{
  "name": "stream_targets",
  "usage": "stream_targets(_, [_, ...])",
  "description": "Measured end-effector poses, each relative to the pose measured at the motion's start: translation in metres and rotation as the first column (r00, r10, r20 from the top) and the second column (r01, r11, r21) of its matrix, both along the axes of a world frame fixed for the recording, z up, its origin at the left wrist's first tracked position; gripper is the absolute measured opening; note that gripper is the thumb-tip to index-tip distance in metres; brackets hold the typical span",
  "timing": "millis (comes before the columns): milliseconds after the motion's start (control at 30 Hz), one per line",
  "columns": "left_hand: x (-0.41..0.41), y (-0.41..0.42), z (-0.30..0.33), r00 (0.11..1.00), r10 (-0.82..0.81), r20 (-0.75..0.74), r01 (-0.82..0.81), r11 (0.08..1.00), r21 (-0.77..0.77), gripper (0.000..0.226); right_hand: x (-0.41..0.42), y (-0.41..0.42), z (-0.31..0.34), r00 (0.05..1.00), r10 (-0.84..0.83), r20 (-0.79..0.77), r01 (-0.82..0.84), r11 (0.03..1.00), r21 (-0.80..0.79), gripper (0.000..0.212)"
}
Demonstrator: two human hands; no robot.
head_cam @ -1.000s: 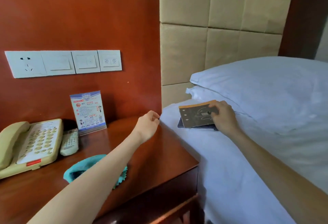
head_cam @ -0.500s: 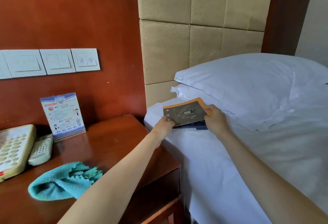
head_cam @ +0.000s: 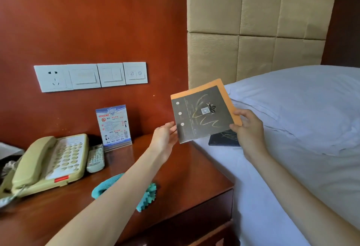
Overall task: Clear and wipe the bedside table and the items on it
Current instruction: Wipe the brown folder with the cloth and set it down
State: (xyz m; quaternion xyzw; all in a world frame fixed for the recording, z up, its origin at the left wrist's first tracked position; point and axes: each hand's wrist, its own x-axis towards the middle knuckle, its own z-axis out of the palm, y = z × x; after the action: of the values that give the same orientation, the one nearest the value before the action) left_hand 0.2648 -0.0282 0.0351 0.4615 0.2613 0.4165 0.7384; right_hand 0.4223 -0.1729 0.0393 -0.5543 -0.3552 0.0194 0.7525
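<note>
Beside booklet (head_cam: 204, 113) — placard (head_cam: 114, 125), cloth (head_cam: 145, 195)

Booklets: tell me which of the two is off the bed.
The grey booklet with the orange border, held up between the left hand and right hand. The dark booklet lies flat on the bed sheet.

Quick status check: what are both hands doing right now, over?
Both hands on the grey-and-orange booklet: left hand at its left edge, right hand at its right. Booklet in the air. Dark booklet lies on the bed. Teal cloth on the bedside table.
</note>
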Motion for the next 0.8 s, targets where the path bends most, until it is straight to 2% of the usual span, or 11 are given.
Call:
stream_targets(167, [-0.070, 0.028, -0.005, 0.994, 0.080, -0.069, -0.065, 0.979, 0.192, 0.026, -0.061, 0.033, 0.000, 0.979, 0.206, 0.001, -0.206, 0.977, 0.060, 0.046])
stream_targets(367, [-0.157, 0.047, -0.019, 0.981, 0.153, 0.124, -0.172, 0.972, 0.163, 0.010, -0.128, 0.070, -0.005, 0.936, 0.350, 0.031, -0.351, 0.936, 0.036, 0.049])
stream_targets(500, [-0.191, 0.062, -0.027, 0.960, 0.249, 0.125, -0.273, 0.930, 0.247, 0.021, -0.165, 0.093, -0.019, 0.893, 0.447, 0.061, -0.446, 0.895, -0.033, 0.050])
stream_targets(667, [-0.222, 0.073, -0.044, 0.912, 0.404, 0.075, -0.403, 0.841, 0.361, 0.027, -0.194, 0.110, -0.033, 0.855, 0.497, 0.146, -0.482, 0.867, -0.127, 0.052])
stream_targets(800, [-0.237, 0.083, -0.053, 0.868, 0.487, 0.095, -0.479, 0.775, 0.412, 0.027, -0.202, 0.116, -0.039, 0.838, 0.494, 0.234, -0.430, 0.860, -0.275, 0.053])
